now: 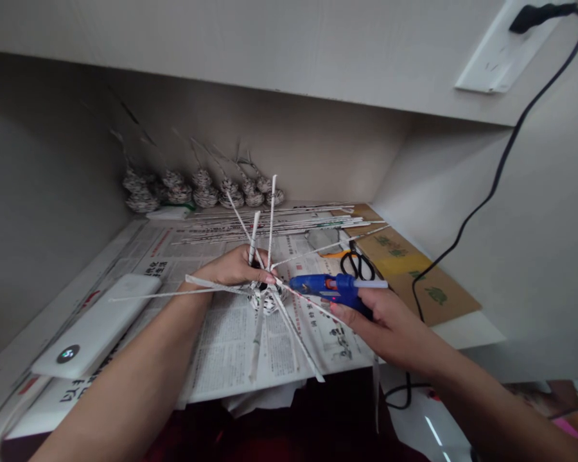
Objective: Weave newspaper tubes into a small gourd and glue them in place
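Note:
My left hand is closed on a small woven newspaper piece, near the front of the table. Several rolled paper sticks fan out from that piece in all directions. In my right hand is a blue hot glue gun, a white glue stick jutting from its back end. Its nozzle points left at the paper strips by my left fingertips; whether it touches them I cannot tell. One paper stick slants down past the gun toward my right fingers.
Newspaper covers the tabletop. Rolled paper sticks lie behind my hands, with black-handled scissors and cardboard to the right. Woven gourd shapes line the back. A white power bank lies left; a black cord hangs right.

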The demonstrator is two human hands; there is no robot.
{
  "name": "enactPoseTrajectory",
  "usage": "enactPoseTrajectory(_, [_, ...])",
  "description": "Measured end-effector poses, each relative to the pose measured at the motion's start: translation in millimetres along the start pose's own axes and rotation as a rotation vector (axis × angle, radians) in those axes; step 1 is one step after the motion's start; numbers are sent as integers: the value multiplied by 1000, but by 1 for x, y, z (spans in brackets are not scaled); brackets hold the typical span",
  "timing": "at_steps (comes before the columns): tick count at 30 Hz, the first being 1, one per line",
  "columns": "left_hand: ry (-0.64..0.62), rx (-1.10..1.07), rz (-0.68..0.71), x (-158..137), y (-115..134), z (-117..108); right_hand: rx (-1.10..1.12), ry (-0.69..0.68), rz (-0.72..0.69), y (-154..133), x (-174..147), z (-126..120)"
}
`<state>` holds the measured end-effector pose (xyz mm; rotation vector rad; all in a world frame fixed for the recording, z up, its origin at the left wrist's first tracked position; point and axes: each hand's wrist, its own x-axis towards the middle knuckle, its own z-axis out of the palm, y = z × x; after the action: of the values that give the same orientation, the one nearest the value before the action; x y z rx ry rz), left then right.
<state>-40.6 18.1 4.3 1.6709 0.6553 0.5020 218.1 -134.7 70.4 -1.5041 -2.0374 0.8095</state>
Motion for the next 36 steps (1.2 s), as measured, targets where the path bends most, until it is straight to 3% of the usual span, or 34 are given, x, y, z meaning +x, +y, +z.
enactPoseTrajectory(14, [-12, 16, 16, 0, 1, 0, 133, 29, 68, 2, 0, 5])
enactPoseTrajectory(36, [-1, 33, 19, 0, 3, 0, 19, 26, 38, -5, 2, 13])
